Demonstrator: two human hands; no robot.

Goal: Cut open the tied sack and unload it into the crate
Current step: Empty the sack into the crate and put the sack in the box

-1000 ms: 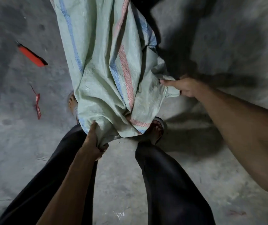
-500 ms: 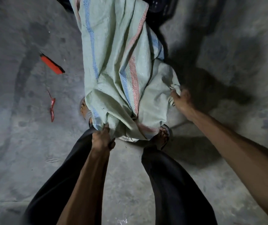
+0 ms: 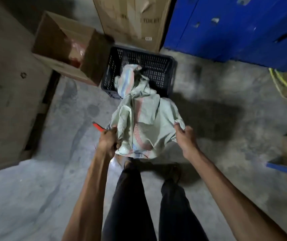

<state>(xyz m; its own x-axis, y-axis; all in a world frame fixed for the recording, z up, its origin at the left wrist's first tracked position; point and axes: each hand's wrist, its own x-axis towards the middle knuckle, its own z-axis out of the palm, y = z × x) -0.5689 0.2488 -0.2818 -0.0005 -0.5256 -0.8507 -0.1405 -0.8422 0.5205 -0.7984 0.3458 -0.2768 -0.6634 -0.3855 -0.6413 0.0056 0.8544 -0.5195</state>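
Far left: an open cardboard box, untouched. Right of it, on the floor, the red-handled cutter, laid aside just beside the left hand; cutting judged finished. Clenched that hand round the bottom left corner of the sack, fingers curled tight into the cloth. Hoisted the sack higher than half a second before: then hanging long and taut down by the feet, now slumped and slack, mouth end dipped inside the black crate, bottom end raised toward the body. Probably emptied, or nearly so; contents hidden under the folds, so impossible to tell. Pinched the bottom right corner with the right hand, thumb and curled fingers on the hem, as before. Further right, a blue cabinet, well apart.
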